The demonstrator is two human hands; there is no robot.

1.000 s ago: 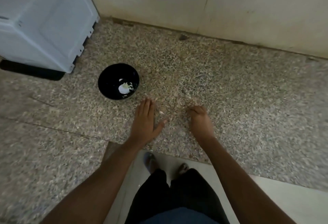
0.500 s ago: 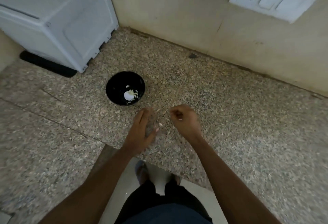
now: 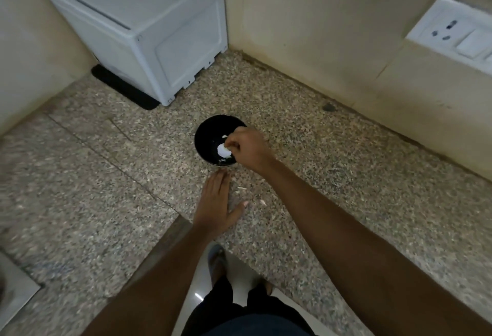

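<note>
A black bowl (image 3: 204, 129) stands on the speckled granite counter (image 3: 332, 175). A white lump (image 3: 222, 150) and a few pale bits lie in its bottom. My right hand (image 3: 249, 149) hangs over the bowl's right half with its fingers curled and bunched, fingertips just above the white lump; whether they pinch anything is hidden. My left hand (image 3: 215, 202) lies flat on the counter just in front of the bowl, fingers straight and thumb spread. Two small pale scraps (image 3: 241, 188) lie on the stone to the right of that hand.
A white boxy appliance (image 3: 149, 29) on a black mat (image 3: 125, 90) fills the back left corner. A wall (image 3: 332, 29) runs behind the counter, with a switch and socket plate (image 3: 458, 37) at the right. The counter's front edge is close below my left wrist, with my foot (image 3: 217, 258) on the floor beneath.
My right hand has moved forward and left from the counter to over the bowl, still curled. My left hand has flattened on the stone again. The camera has shifted.
</note>
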